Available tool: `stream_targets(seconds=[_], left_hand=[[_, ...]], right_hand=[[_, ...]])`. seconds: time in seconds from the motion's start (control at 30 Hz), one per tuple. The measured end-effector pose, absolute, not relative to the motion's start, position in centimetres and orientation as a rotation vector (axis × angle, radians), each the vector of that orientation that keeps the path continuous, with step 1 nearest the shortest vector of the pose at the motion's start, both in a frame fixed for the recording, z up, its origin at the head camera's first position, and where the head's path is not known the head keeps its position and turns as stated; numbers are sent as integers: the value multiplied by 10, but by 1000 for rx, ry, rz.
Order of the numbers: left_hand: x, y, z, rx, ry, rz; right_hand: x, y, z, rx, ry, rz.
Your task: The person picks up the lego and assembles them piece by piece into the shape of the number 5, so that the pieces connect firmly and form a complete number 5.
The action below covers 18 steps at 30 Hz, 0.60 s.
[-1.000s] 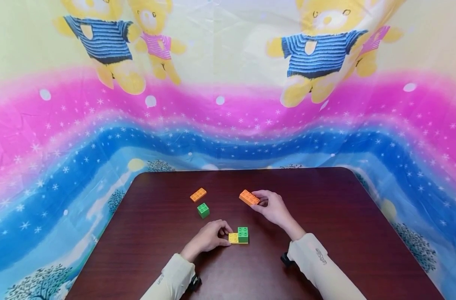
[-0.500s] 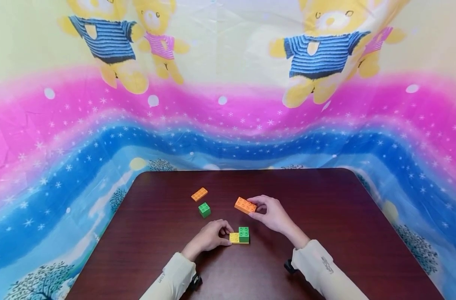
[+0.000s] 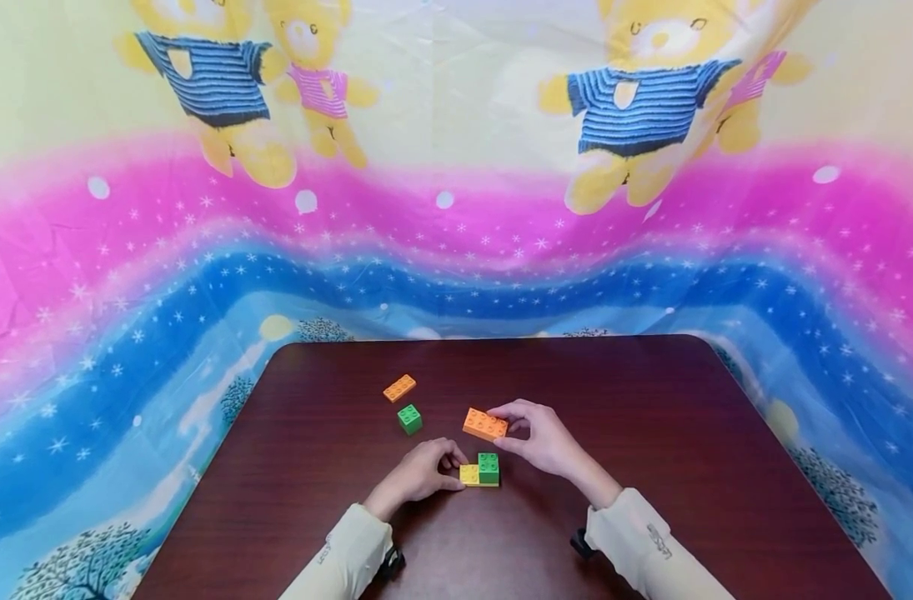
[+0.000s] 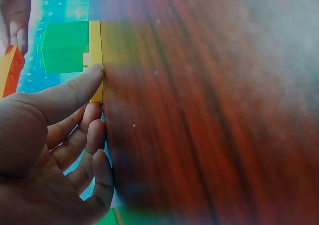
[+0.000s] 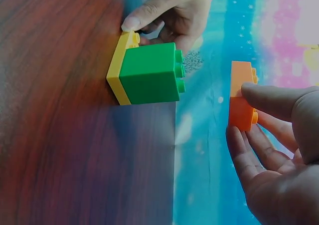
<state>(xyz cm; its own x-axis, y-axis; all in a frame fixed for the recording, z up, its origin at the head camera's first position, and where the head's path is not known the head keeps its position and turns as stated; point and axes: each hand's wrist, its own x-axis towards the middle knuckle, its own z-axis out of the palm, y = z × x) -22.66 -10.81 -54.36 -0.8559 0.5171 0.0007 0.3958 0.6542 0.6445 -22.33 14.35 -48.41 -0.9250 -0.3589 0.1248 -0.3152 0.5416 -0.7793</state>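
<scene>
My left hand pinches the left end of a flat yellow toy brick that lies on the table. A taller green brick is seated on the right half of this yellow piece; bare yellow studs show beside it. Above and just behind the pair, my right hand holds an orange brick off the table, thumb on one side and fingers on the other. In the right wrist view the orange brick stands apart from the green brick, its studs facing away from the table.
Another green brick lies on the table behind my left hand. Farther back is a flat orange brick. The dark wooden table ends at a curtain printed with bears.
My right hand has brought the orange brick toward me and slightly left, closer to the green and yellow pair, turning it a little. The left hand keeps its hold in place.
</scene>
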Motion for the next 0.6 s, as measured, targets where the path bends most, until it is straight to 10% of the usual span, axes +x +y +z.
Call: stream_targets(seconds=[0.6], left_hand=[[-228, -109, -546, 747, 2685, 954]], right_hand=[[-212, 140, -494, -734, 2635, -1300]])
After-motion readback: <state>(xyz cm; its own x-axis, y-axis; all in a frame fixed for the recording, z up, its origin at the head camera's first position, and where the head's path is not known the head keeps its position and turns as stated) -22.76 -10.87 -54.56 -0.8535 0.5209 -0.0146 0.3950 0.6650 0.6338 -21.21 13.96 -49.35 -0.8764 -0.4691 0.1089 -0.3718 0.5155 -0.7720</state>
